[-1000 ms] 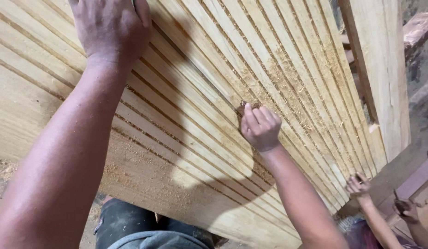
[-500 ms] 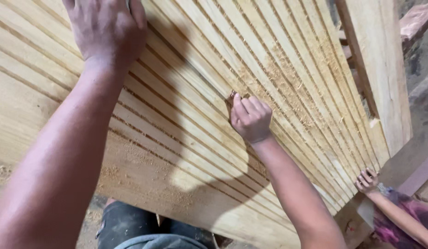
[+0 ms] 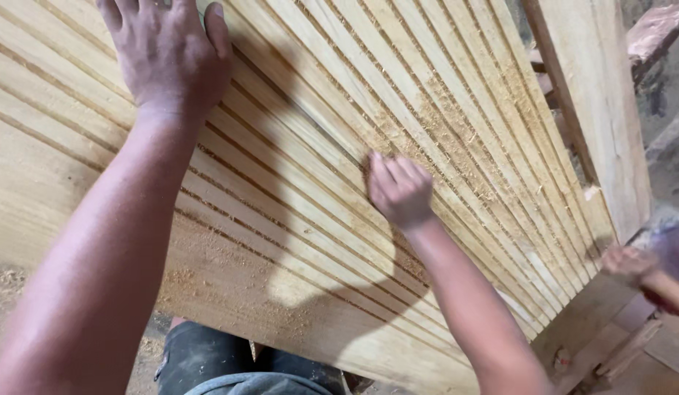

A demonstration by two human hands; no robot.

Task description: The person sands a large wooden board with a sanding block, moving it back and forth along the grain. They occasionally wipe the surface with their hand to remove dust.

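Observation:
A large pale wooden panel [image 3: 295, 241] cut with many parallel grooves fills the view, tilted toward me. My left hand [image 3: 167, 62] lies flat on its upper left part, fingers spread, holding nothing. My right hand [image 3: 398, 186] rests on the grooves near the middle with its fingers curled under. Nothing shows in its grip, and it is slightly blurred. Sawdust [image 3: 456, 139] lies in the grooves just right of that hand.
A thick upright wooden board [image 3: 595, 110] stands along the panel's right edge. Another person's hand [image 3: 632, 265], blurred, is at the panel's lower right corner. My dark trousers [image 3: 229, 366] show below the panel, with a sawdust-strewn floor [image 3: 6, 285] at the lower left.
My right hand has slid a little up and to the left along the grooves. The other person's hand has shifted to the right. My left hand has stayed put.

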